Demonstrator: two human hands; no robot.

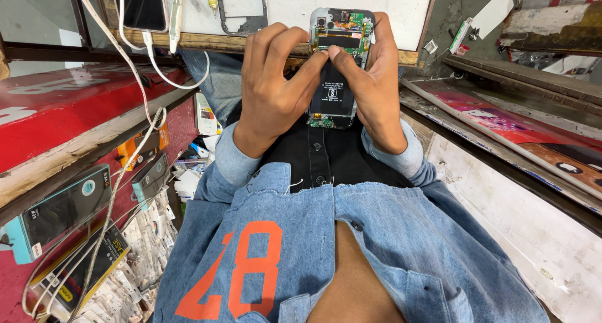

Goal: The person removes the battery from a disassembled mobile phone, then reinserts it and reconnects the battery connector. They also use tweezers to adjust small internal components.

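- The left hand (271,88) wraps the left side of an opened phone (336,72), fingers curled round its edge, thumb laid across the dark battery (332,94); a firm grasp
- The right hand (374,88) clasps the phone's right side, fingers hooked behind its top, thumb tip pressing beside the left thumb just under the green circuit board (351,23)
- The phone, back cover off, is held upright above the lap, its top overlapping the near edge of the desk (389,10); a small green board shows at its lower end
- On the desk's near-left corner lie a dark-screened phone (143,5), a white cable (150,53) trailing over the edge, and an empty phone frame (241,22)
- A red shelf (75,104) runs along the left; boxed accessories (59,213) hang below it
- The person wears a denim shirt (351,254) with orange numerals
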